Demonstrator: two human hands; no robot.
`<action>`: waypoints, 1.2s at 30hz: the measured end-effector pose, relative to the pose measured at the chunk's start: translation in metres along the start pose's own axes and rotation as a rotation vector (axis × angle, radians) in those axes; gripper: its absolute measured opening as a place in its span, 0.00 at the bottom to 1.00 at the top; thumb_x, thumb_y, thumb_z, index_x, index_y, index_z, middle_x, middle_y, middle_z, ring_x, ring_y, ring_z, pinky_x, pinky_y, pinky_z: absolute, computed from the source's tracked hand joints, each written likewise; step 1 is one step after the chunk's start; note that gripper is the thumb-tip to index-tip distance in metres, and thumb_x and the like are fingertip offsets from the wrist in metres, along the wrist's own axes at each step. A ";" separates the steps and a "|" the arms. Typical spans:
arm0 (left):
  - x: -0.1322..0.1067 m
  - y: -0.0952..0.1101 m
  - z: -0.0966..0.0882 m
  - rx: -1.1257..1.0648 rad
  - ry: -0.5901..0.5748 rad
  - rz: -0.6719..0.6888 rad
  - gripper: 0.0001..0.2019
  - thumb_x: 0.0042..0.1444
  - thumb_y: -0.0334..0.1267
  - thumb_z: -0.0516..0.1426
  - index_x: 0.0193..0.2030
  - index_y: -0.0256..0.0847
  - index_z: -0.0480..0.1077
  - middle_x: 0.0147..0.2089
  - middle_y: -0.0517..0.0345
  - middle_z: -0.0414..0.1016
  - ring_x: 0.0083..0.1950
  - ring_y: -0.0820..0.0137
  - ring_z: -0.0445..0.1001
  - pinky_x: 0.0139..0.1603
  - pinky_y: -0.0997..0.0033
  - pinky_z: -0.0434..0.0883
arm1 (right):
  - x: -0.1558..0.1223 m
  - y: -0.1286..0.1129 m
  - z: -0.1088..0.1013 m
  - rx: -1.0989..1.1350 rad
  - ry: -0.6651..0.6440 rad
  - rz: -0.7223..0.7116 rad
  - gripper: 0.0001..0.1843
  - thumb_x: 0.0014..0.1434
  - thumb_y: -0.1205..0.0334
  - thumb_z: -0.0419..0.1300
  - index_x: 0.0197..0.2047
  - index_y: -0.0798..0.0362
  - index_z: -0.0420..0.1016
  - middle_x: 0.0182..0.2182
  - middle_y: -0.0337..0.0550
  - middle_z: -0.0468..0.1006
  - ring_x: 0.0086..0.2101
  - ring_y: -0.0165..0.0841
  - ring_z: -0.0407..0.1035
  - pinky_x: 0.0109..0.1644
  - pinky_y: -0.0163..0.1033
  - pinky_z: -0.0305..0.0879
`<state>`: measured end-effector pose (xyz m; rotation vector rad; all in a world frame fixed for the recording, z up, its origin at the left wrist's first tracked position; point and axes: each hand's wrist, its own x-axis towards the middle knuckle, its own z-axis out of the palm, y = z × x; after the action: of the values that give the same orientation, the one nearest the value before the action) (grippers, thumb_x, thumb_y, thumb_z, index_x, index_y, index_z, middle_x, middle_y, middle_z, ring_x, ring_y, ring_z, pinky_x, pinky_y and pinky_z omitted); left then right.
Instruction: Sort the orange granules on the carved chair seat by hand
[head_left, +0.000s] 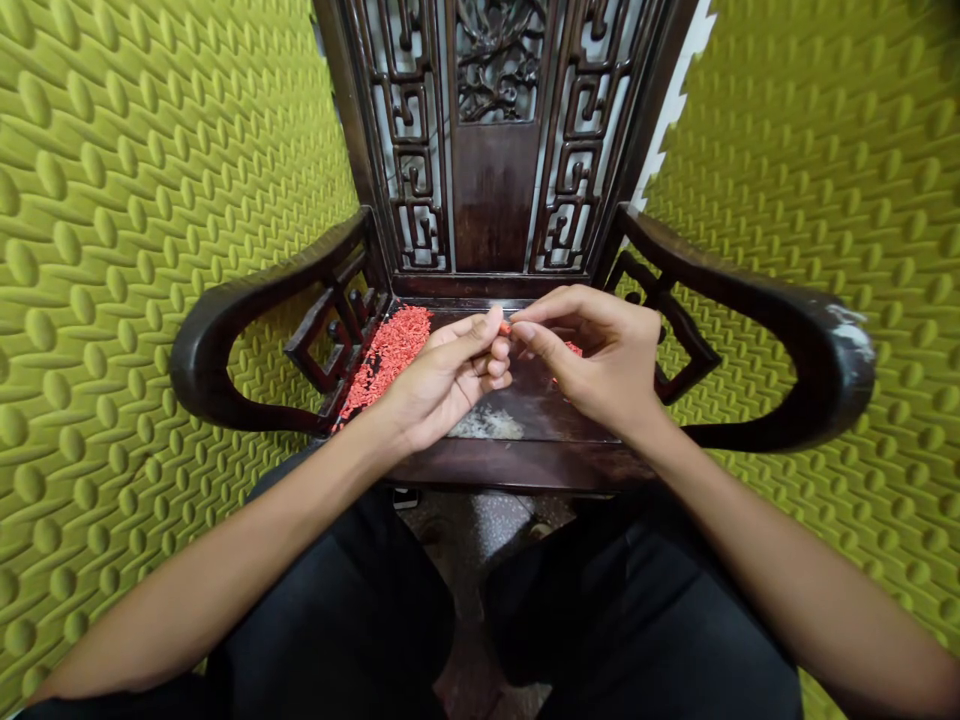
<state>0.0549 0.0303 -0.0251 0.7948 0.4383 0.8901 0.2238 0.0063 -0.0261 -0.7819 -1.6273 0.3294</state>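
Above the middle of a dark wooden chair seat, my two hands meet at the fingertips. A small red-orange piece sits between them, too small to make out its kind. My left hand pinches it between thumb and forefinger, its other fingers curled. From the other side, my right hand grips the same piece with thumb and fingertips. A heap of small red-orange pieces, with some black bits among them, lies on the seat's left side. A few more red pieces show partly behind my right hand.
Curved wooden armrests, left and right, flank the seat. Behind it rises a carved backrest. Green textured padding covers both sides. A pale worn patch marks the seat near its front edge.
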 end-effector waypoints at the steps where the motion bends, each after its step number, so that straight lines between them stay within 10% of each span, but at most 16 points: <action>1: 0.000 0.000 0.000 0.000 0.007 0.006 0.10 0.61 0.37 0.67 0.35 0.34 0.71 0.27 0.64 0.71 0.25 0.82 0.70 0.29 0.82 0.72 | -0.001 0.000 0.000 -0.036 -0.001 -0.024 0.04 0.64 0.60 0.68 0.38 0.49 0.83 0.34 0.40 0.84 0.33 0.32 0.79 0.36 0.36 0.78; 20: -0.003 -0.011 0.004 0.109 0.041 0.067 0.15 0.59 0.45 0.68 0.36 0.36 0.71 0.28 0.63 0.70 0.26 0.79 0.68 0.29 0.77 0.69 | 0.004 0.016 -0.011 -0.234 -0.107 -0.269 0.03 0.65 0.64 0.66 0.40 0.49 0.84 0.34 0.40 0.86 0.34 0.33 0.79 0.39 0.39 0.74; 36: -0.006 -0.009 0.002 0.263 0.022 0.138 0.14 0.63 0.43 0.65 0.34 0.36 0.70 0.30 0.61 0.71 0.29 0.77 0.70 0.32 0.76 0.72 | 0.001 0.011 -0.004 -0.047 -0.091 -0.081 0.08 0.62 0.61 0.69 0.33 0.54 0.82 0.28 0.40 0.83 0.28 0.30 0.75 0.33 0.35 0.69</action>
<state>0.0571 0.0217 -0.0307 1.0670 0.5312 0.9822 0.2312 0.0141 -0.0310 -0.7428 -1.7523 0.2732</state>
